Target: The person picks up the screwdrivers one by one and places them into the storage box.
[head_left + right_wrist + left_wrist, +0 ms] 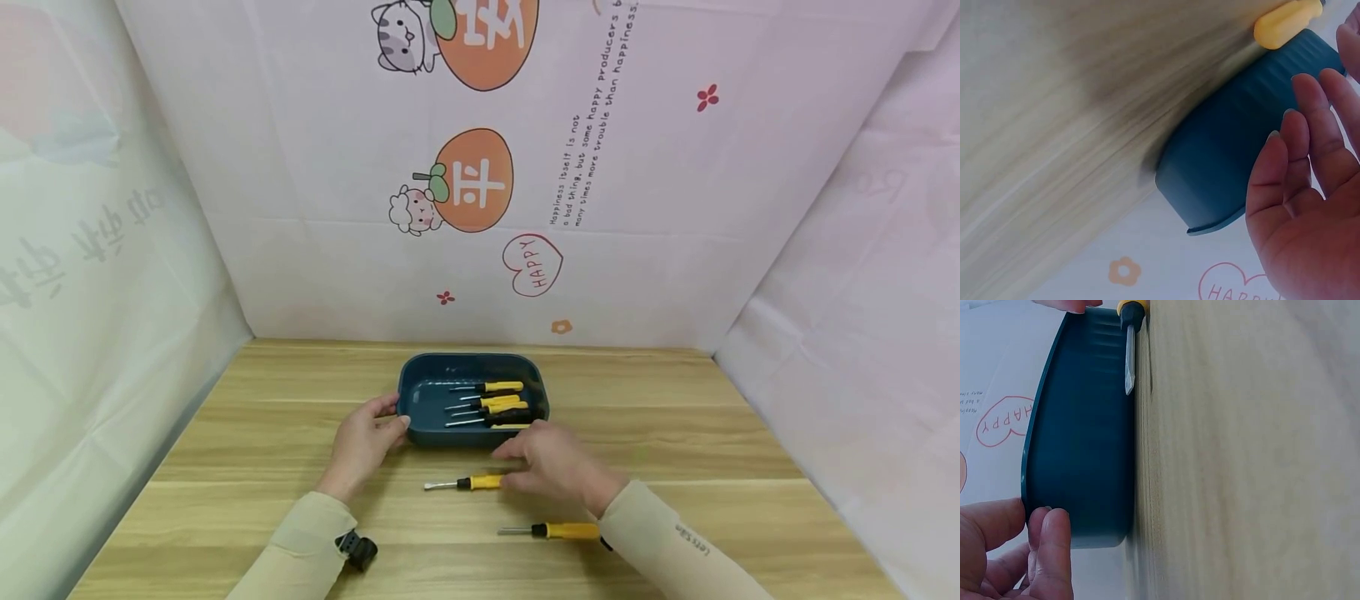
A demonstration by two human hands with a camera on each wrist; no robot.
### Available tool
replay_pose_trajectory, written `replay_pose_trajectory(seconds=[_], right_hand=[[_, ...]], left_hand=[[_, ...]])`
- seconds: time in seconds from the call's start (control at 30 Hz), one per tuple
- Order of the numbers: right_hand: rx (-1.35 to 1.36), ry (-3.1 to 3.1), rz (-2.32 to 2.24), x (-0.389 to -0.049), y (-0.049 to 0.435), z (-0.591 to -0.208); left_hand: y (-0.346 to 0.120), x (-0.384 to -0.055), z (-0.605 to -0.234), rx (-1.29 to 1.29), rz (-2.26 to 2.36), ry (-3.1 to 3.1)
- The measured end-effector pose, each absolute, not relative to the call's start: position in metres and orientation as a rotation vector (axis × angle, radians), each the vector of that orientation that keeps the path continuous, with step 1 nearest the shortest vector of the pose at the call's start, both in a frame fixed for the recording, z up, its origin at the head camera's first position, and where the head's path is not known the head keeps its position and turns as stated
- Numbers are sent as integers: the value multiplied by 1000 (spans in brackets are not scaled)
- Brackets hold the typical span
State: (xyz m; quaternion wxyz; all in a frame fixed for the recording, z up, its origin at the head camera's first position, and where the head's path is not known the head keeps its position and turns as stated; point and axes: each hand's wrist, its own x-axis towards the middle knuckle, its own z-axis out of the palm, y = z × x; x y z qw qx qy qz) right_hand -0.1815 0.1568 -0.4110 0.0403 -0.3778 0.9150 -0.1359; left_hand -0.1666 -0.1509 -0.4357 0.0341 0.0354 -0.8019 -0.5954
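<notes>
A dark blue-green plastic box (420,437) stands on the table with several screwdrivers (504,387) in it, their handles yellow and black. My left hand (362,442) pinches the rim at the box's left end, thumb and fingers on either side of the wall in the left wrist view. Close to the front right of the box is my right hand (558,467), fingers loosely bent and holding nothing in the right wrist view. A yellow-handled screwdriver (480,482) lies in front of the box, its handle end hidden behind the right hand. Another screwdriver (562,531) lies nearer, beside the right sleeve.
The wood-grain table (637,417) is bounded by white printed sheets (337,275) at the back and both sides. A black strap with a small device (357,550) sits at the left wrist.
</notes>
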Motion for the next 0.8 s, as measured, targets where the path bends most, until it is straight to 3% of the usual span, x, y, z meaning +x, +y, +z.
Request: replay_pose_trajectory(seconds=[0.8], right_hand=[[-1277,2846,-245,-177,152,-421]], left_hand=[[-151,-166,-437,109,-1801,-2476]])
